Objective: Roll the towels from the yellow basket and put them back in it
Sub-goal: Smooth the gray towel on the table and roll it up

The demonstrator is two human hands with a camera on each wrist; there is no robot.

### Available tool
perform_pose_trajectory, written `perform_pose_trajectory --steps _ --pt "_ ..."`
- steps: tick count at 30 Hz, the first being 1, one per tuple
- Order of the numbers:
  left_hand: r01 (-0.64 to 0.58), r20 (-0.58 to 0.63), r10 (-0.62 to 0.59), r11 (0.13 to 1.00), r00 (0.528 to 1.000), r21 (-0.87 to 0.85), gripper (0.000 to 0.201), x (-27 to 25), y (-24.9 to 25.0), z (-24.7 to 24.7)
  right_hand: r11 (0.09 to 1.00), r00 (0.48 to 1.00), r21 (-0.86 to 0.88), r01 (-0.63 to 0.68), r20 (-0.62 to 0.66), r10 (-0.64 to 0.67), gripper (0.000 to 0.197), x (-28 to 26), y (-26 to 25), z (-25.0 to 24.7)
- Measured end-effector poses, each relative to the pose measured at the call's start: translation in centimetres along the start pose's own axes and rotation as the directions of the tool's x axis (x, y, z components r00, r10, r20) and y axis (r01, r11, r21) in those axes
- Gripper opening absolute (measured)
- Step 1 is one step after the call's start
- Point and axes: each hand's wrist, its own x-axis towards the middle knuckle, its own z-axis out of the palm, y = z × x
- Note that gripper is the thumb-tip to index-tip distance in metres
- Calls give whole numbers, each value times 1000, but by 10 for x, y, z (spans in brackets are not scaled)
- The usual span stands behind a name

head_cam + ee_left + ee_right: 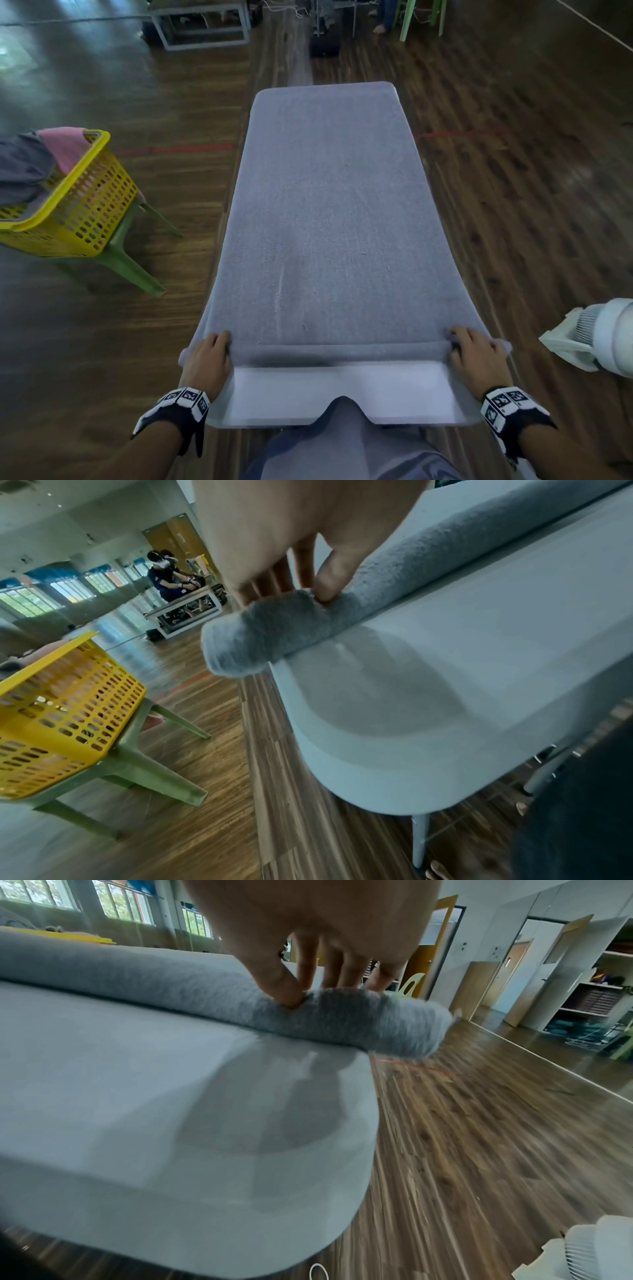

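A grey towel [325,205] lies spread along a narrow white table [342,394], its near end turned over into a thin roll [339,353]. My left hand [209,356] holds the roll's left end [260,631], thumb in front and fingers behind it. At the right end [359,1015] my right hand [474,356] pinches the roll the same way. The yellow basket [89,205] stands to the left on a green stool [126,260], with pink [66,144] and dark grey towels [20,171] hanging out of it.
A white fan [603,335] stands on the wooden floor close to the table's right side. My knees [346,442] are against the table's near edge. Farther back are a white frame table [202,24], green chair legs [421,17] and another seated person [171,577].
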Motion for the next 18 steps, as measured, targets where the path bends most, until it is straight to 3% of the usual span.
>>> perform_pose_trajectory --steps 2,5,9,13,18 --pt "8 -31 -7 1000 999 18 31 1 2 0 999 998 15 44 -39 -44 28 3 0 3" --pt "-92 -33 93 995 995 22 44 0 2 9 987 988 53 152 17 -154 35 0 -5 8" --pt "-82 -55 79 995 995 -53 40 1 -4 15 990 993 92 103 55 -108 43 3 -3 9" --pt "-50 -20 49 995 999 -82 16 15 -2 8 993 992 3 117 35 -117 27 25 -5 4" --pt "38 -42 -43 992 998 -124 44 27 -2 16 986 990 103 131 -70 -124 43 51 -9 9"
